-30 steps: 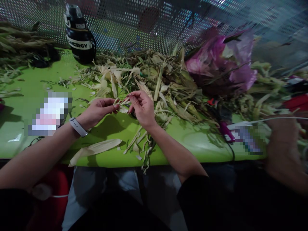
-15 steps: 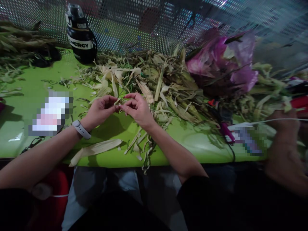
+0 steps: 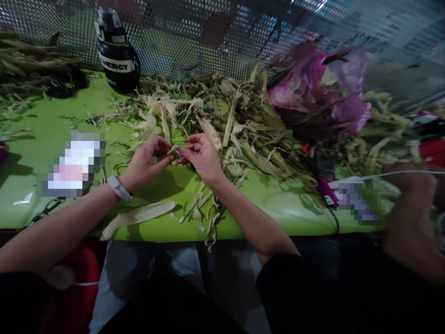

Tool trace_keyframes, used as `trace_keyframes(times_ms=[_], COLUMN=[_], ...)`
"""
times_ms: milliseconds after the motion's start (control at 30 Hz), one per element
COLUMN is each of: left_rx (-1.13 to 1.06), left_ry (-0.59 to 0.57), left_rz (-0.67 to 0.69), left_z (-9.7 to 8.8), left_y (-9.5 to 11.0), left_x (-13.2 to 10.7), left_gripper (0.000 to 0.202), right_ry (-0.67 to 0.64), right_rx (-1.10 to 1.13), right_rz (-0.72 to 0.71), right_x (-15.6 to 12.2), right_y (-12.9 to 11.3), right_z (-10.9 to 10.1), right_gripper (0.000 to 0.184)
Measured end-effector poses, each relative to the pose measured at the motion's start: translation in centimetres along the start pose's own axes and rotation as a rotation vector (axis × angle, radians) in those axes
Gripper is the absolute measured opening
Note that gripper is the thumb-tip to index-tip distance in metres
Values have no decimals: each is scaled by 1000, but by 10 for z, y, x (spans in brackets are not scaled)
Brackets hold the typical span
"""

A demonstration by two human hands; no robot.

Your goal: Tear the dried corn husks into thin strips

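Both my hands meet over the green table, pinching one small pale strip of corn husk between them. My left hand, with a light wristband below it, grips the strip from the left by thumb and fingertips. From the right, my right hand pinches the same strip, its fingers bent. The strip looks twisted or knotted, but its ends are hidden by the fingers. Just behind the hands lies a heap of dried corn husks. A long flat husk piece rests near the table's front edge.
A black bottle stands at the back left, against a perforated metal panel. A blurred-out phone lies at left. Right of the heap are a pink plastic bag, a white cable and another person's arm.
My fingers have shifted slightly around the husk strip, and the left hand has turned a little. My right fingertips have drawn closer together. The other person's hand at right has moved slightly.
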State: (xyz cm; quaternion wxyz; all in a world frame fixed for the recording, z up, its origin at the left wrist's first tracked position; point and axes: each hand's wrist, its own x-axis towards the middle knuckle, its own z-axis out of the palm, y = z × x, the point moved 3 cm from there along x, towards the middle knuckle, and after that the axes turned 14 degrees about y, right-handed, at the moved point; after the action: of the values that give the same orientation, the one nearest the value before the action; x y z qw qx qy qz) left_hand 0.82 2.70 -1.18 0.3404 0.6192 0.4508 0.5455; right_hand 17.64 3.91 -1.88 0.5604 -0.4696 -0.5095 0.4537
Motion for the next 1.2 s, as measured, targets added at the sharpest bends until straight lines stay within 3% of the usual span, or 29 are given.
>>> trace_keyframes(times_ms=[300,433,567,800,1067,1200], left_rx=[232,271,237,163,156,149], left_ry=[-62,-105,-64,40,-26,-106], left_rz=[182,250,210,88,151,154], left_z=[1,1,-2,-4,-2,-1], left_y=[1,2,2,4,5,9], left_x=[-4,-3,-1,3,0,1], left_gripper=[17,14,18,27,23,23], right_ry=[74,22,-29,-64,12,7], right_rx=[-3,-36,20,-25,-46,22], right_rz=[26,32,77,-76,-118,0], right_x=[-1,1,2,4,3,2], right_y=[0,4,4,2,3,-2], right_z=[1,0,-1,-2,-3,-2], right_gripper=[53,41,34,43,40,31])
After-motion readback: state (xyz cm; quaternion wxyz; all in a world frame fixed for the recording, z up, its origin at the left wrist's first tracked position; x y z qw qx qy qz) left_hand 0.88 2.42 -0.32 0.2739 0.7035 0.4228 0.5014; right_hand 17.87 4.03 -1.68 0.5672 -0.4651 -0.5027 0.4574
